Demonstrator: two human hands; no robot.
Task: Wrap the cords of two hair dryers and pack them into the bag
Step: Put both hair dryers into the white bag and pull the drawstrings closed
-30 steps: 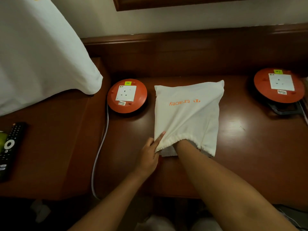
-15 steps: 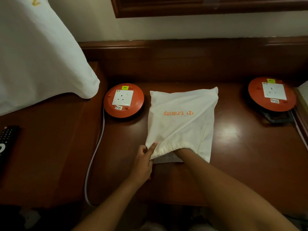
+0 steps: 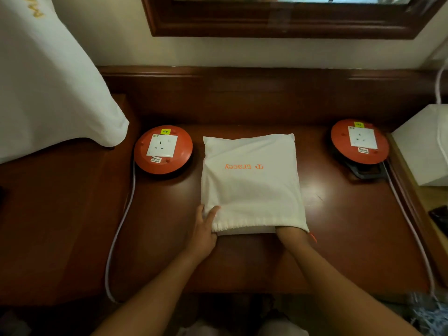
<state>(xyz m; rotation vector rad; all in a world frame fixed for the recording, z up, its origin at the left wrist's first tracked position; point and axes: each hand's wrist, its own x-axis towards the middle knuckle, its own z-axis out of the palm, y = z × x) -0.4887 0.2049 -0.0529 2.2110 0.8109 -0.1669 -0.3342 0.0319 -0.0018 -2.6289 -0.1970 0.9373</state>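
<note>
Cloth hides the right hand past the wrist inside the white drawstring bag, so its fingers cannot be read; the contents are unseen too. Mid-frame on the glossy wooden worktop, the soft, squarish bag lies flat, its gathered mouth pinched at the left corner by the left hand.

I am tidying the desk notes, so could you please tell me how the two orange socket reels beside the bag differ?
The left reel lies flat on the desk, close to the white bag; the right reel sits farther from the bag, propped on a dark stand. The left reel's pale cable trails off the desk's front left, the right reel's along the right edge. Both are round and orange, each with a white socket plate and a yellow tag.
</note>
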